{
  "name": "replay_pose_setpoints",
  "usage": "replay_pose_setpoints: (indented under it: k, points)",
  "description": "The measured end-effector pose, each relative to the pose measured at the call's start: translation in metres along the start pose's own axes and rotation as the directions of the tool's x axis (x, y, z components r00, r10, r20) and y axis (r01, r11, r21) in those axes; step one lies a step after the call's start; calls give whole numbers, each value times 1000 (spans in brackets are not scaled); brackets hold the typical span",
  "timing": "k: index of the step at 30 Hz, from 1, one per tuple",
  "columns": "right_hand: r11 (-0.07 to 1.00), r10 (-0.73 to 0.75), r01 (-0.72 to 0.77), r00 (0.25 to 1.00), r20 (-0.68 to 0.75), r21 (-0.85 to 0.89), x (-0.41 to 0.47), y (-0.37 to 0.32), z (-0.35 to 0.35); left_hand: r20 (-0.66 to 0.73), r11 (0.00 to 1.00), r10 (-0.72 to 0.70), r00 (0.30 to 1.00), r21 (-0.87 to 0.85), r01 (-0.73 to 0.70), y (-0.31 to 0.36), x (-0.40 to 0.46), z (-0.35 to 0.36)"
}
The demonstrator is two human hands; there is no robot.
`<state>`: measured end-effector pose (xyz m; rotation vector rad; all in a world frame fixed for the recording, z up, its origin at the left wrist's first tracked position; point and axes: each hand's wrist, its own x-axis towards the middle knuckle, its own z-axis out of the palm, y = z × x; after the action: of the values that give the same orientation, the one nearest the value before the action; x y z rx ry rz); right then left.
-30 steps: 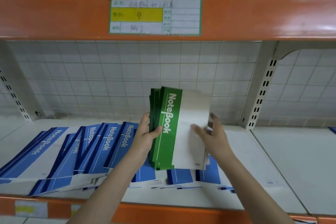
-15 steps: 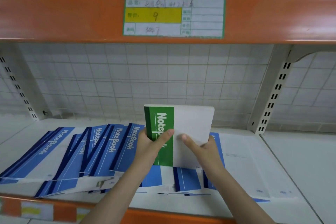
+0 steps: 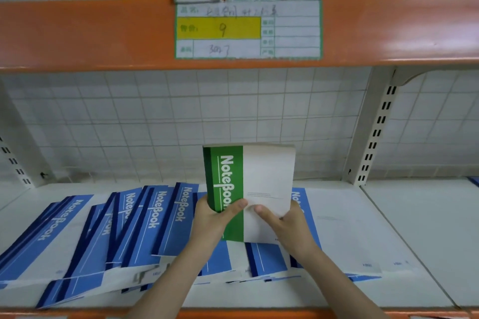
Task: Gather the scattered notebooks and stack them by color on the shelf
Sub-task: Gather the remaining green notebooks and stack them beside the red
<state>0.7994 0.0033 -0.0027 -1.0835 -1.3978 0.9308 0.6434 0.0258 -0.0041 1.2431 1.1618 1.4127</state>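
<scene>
A squared-up stack of green notebooks (image 3: pixel 261 179), green spine band on the left and white cover on the right, stands upright above the white shelf (image 3: pixel 414 241). My left hand (image 3: pixel 212 217) grips its lower left edge, thumb across the green band. My right hand (image 3: pixel 290 225) grips the lower right edge, thumb on the white cover. Several blue notebooks (image 3: pixel 145 220) lie fanned and overlapping on the shelf to the left and under my hands. One more blue notebook (image 3: pixel 337 228) lies flat to the right.
An orange beam (image 3: pixel 90 33) with a price label (image 3: pixel 247 30) crosses overhead. A slotted white upright (image 3: pixel 375 132) rises at the right, and another stands at the far left (image 3: pixel 15 158). A wire grid and tiled wall back the shelf. An orange front rail (image 3: pixel 233 314) runs below.
The fanned green notebooks have been pressed together into one even stack. The stack sank lower toward the shelf and both hands slid down to its bottom edges.
</scene>
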Motion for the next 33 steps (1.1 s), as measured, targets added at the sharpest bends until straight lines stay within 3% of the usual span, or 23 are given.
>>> replay_pose_setpoints:
  k: [5, 9, 14, 18, 21, 29, 33]
  points:
    - [998, 22, -19, 999, -40, 63, 1, -15, -5, 92, 997, 16, 996, 69, -22, 19, 11, 3]
    - [962, 228, -208, 968, -102, 179, -3, -30, -27, 248, 988, -2, 969, 153, -37, 37, 17, 17]
    - [887, 453, -410, 861, -230, 211, -22, -33, -74, 337, 965, -89, 937, 262, -3, 29, 8, 60]
    - [908, 402, -411, 795, -455, 84, -41, -28, -119, 388, 968, -232, 892, 180, 174, 21, -10, 112]
    - [893, 374, -450, 752, -542, -7, -65, -21, -161, 438, 949, -315, 842, 164, 270, 18, -30, 155]
    - [834, 423, -552, 605, -675, 27, -146, -18, -275, 580, 932, -356, 733, 277, 233, 14, -96, 280]
    - [855, 434, -494, 518, -737, 157, -186, -18, -328, 645, 930, -362, 673, 293, 220, 12, -133, 343]
